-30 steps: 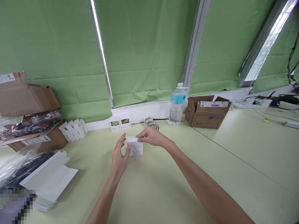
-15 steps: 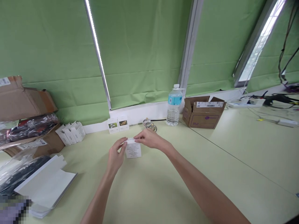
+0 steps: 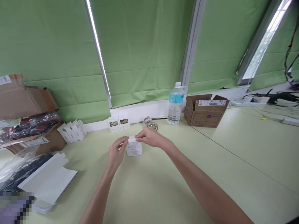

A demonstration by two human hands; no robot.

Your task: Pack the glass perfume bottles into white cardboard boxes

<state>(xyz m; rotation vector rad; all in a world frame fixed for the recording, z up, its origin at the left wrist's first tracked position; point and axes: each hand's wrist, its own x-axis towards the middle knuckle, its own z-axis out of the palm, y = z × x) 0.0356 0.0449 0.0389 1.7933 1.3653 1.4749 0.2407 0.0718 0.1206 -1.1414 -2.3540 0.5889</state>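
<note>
A small white box (image 3: 134, 148) with lines of printed text on its near face stands on the table between my hands. My left hand (image 3: 117, 151) pinches its top left corner with thumb and fingers. At the top right corner, my right hand (image 3: 149, 137) grips the upper edge in the same way. Behind, against the wall, stand two white boxes with pictures: one with a green picture (image 3: 114, 124) and one with a dark, yellowish picture (image 3: 124, 122). A clear plastic-wrapped bundle of coiled cable (image 3: 151, 123) lies just beyond my right hand.
A water bottle (image 3: 175, 105) and an open cardboard box (image 3: 205, 113) stand back right. Several white cartons (image 3: 73, 132) are grouped at left, beside stacked cardboard boxes (image 3: 30, 101). Flat white card sheets (image 3: 52, 183) lie front left. A power strip (image 3: 249, 101) with cables sits far right.
The view has shifted slightly, so everything appears a little further right and higher. Both hands keep hold of the small white box's top edge, with no clear movement of the box.
</note>
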